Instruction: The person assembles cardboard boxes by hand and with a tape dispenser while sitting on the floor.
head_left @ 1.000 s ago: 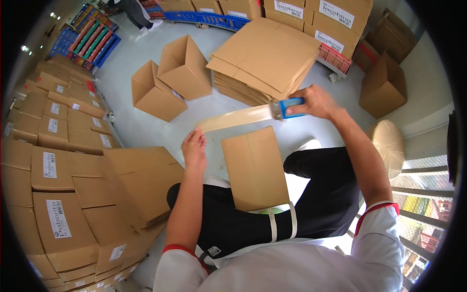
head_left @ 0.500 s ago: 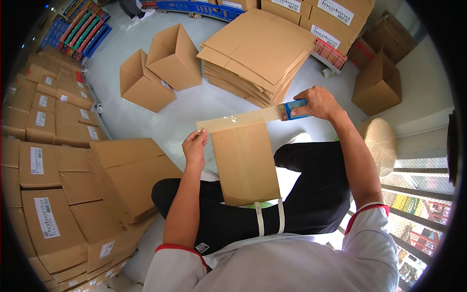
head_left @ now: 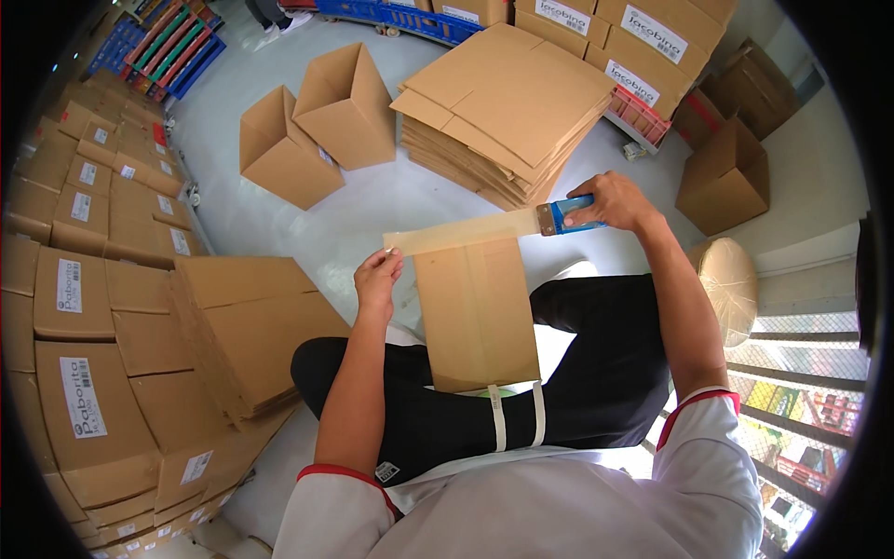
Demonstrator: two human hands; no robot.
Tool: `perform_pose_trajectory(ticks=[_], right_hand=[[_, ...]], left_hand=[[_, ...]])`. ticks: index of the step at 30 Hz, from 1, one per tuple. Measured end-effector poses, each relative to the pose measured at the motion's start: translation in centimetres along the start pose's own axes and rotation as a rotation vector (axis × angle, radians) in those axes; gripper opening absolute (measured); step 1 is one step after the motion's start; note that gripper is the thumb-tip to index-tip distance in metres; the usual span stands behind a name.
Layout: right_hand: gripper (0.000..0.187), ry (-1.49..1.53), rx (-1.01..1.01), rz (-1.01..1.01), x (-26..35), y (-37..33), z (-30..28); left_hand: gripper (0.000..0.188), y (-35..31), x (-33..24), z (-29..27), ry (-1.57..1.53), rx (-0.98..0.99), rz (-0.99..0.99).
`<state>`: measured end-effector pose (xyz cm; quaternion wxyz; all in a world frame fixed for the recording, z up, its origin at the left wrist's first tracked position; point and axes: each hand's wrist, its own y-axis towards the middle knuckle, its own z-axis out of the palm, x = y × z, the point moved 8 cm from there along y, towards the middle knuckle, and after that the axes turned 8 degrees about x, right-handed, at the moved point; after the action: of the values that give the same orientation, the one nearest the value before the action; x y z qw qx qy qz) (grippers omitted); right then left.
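Observation:
Between my knees a brown cardboard box stands with its closed face toward me. A strip of packing tape stretches along the box's far edge. My left hand pinches the strip's free end, just beyond the box's far left corner. Off the far right corner, my right hand is wrapped round a blue tape dispenser, from which the strip runs. The box's lower sides are hidden from me.
A stack of flattened cartons lies ahead, beside two open-topped boxes. Labelled cartons are piled along the left, with more flat cardboard leaning there. A round stool stands at my right.
The view has shifted slightly. Both hands keep the tape stretched at the box's far edge; the strip sits slightly lower against it, and the dispenser is tilted a little differently.

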<state>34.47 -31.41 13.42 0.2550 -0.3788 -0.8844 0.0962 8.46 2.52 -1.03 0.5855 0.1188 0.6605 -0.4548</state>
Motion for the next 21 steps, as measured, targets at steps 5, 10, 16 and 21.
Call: perform_pose_trajectory(ticks=[5,10,16,21], right_hand=[[0.066,0.009,-0.005,0.014,-0.6,0.1,0.4],[0.065,0.007,-0.015,0.023,0.0,0.1,0.3],[0.069,-0.016,0.017,0.080,-0.3,0.3,0.5],[0.065,-0.052,0.070,0.129,0.9,0.6,0.9]], left_hand=[[0.023,0.2,0.6,0.2,-0.035,0.050,-0.040],[0.021,0.2,0.7,0.0,-0.036,0.059,-0.041],[0.021,0.4,0.8,0.1,-0.053,0.052,-0.046],[0.025,1.1,2.0,-0.6,-0.021,0.005,-0.052]])
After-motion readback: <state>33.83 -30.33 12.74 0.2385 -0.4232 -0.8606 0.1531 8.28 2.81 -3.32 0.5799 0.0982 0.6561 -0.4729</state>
